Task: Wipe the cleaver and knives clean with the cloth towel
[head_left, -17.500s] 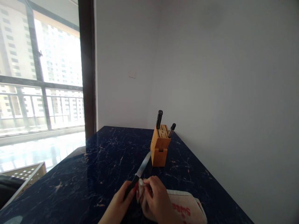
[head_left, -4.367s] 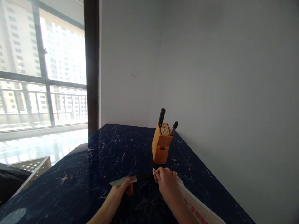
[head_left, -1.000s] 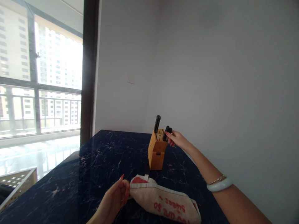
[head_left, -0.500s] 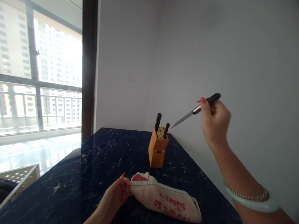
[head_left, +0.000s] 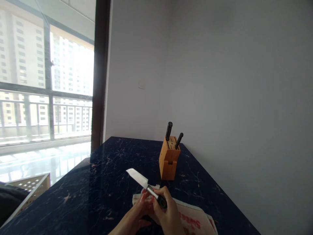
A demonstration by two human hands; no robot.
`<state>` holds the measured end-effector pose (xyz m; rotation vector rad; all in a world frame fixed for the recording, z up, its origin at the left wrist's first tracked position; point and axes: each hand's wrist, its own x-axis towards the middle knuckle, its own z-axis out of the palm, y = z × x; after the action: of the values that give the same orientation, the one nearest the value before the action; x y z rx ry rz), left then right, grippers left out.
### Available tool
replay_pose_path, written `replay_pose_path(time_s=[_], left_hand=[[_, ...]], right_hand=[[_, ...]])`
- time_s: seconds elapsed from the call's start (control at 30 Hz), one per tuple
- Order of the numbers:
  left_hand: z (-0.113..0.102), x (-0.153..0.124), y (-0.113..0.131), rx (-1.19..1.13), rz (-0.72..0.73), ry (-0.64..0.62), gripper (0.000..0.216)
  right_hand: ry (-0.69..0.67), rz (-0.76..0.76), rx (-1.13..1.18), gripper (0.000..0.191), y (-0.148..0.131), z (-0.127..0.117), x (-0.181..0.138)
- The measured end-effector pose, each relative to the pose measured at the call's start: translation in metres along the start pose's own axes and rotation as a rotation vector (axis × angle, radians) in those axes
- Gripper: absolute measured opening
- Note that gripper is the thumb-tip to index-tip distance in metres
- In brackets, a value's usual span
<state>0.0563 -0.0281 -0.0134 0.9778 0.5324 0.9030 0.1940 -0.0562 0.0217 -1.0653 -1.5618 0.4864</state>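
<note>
My right hand (head_left: 168, 210) is closed round the black and silver handle of a kitchen knife (head_left: 138, 178). Its broad, bright blade points away to the upper left, above the dark tabletop. Close against it, my left hand (head_left: 139, 210) is closed on a cream towel (head_left: 193, 217) with red lettering, just below the knife's handle. Part of the towel is hidden behind both hands. Beyond them a wooden knife block (head_left: 168, 164) stands upright, with black-handled knives (head_left: 169, 131) in its slots at the back left and one knife handle (head_left: 179, 140) at the right.
The dark blue marbled table (head_left: 110, 182) runs back to a grey wall (head_left: 220, 81). At the lower left stands a pale perforated chair or basket (head_left: 36, 187) with something dark in it. A large window (head_left: 70, 71) is on the left.
My right hand has brought the knife down and left from the air beside the block to the towel. The blade now points up and left. Both hands have come together; the view has shifted slightly.
</note>
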Motion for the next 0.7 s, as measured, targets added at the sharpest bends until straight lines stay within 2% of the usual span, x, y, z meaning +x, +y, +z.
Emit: replay_pose_path(time_s=[0.17,0.27,0.37,0.5,0.63,0.7], left_hand=[[0.007,-0.006,0.005,-0.173,-0.042,-0.022,0.041],[0.006,-0.005,0.006,-0.237,-0.063,0.060,0.033],[0.003,-0.004,0.010,-0.237,-0.072,0.114,0.028],[-0.007,-0.001,0.021,-0.089,-0.006,0.079,0.026],[-0.029,0.013,0.017,0.218,0.186,0.233,0.038],[-0.039,0.020,0.008,0.292,0.171,0.286,0.043]], right_hand=[[-0.158,-0.001,-0.001,0.020,0.014,0.010,-0.012],[-0.276,-0.006,-0.056,0.032,0.023,0.014,-0.019],[-0.316,0.005,-0.104,0.041,0.027,0.017,-0.023],[-0.291,-0.060,-0.132,0.044,0.020,0.010,-0.021],[-0.271,-0.190,-0.291,0.034,0.012,-0.006,-0.010],[-0.293,-0.175,-0.416,0.027,0.011,-0.010,-0.005]])
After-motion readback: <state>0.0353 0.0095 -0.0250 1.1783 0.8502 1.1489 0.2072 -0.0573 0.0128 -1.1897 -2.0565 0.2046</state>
